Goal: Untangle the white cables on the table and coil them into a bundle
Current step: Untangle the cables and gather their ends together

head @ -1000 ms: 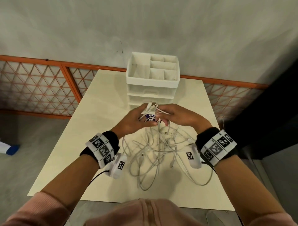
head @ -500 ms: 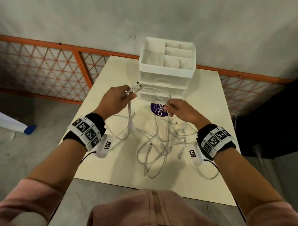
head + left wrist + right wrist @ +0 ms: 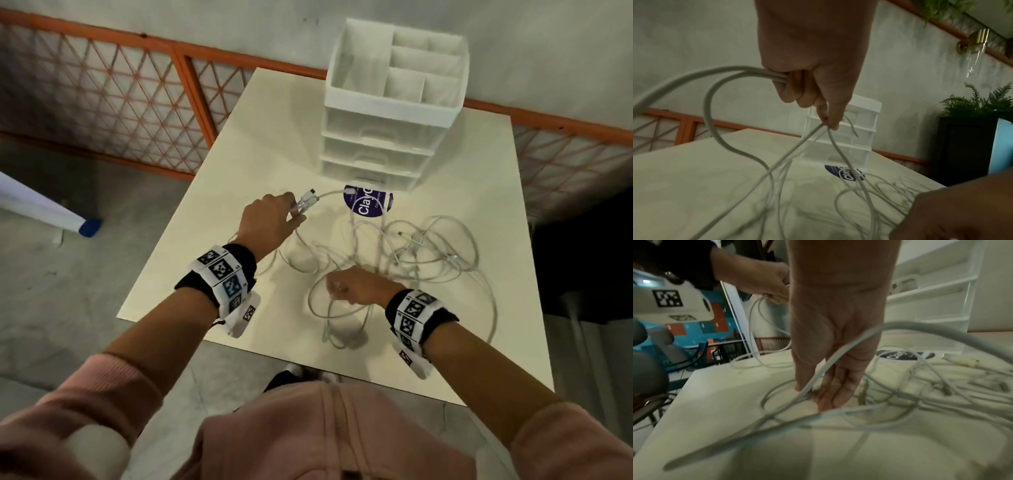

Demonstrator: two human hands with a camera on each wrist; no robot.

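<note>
Head view: left hand at frame centre grips the gathered plug ends of the white cables, likely anchoring them; right hand below pinches 1 strand, tangle sprawled centre-right on the table

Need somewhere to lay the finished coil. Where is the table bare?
Bare: the table at far left, between its left edge, the drawer unit and the left hand; the strip right of the drawer unit, beyond the white cables. Crowded: from the purple sticker to the near edge.
</note>
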